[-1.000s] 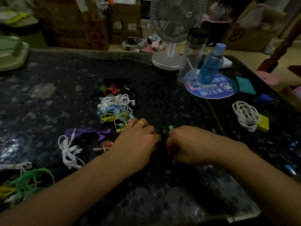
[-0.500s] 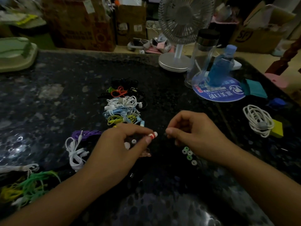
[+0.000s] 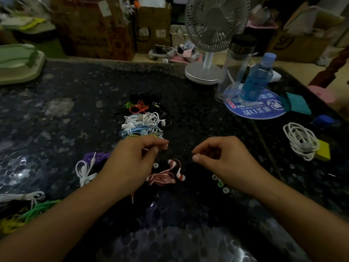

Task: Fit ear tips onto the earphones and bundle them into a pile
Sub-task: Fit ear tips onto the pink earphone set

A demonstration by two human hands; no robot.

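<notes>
While the pink flat-cable earphones with red-and-white buds (image 3: 166,173) lie coiled on the dark speckled stone tabletop (image 3: 75,110), both hands hover just above them. The left hand (image 3: 132,159), just left of the pink set, has its fingers curled and its thumb pressed to the forefinger, apparently on a pink strand, though what it pinches is too small to confirm. The right hand (image 3: 217,157), just right of the set, closes thumb and forefinger narrowly; whether a tip sits between them I cannot tell. One loose white ring-shaped ear tip (image 3: 156,165) rests just left of the buds, and a few white and green ear tips (image 3: 220,183) lie to their right, by the right wrist. Beyond the pink set sits the heap of bundled multicoloured earphones (image 3: 141,121).

The likely trouble is the tips: small and rubbery, one could spring from a pinch and vanish on the mottled, dim surface, or the right wrist could sweep the nearby ones away.
</notes>
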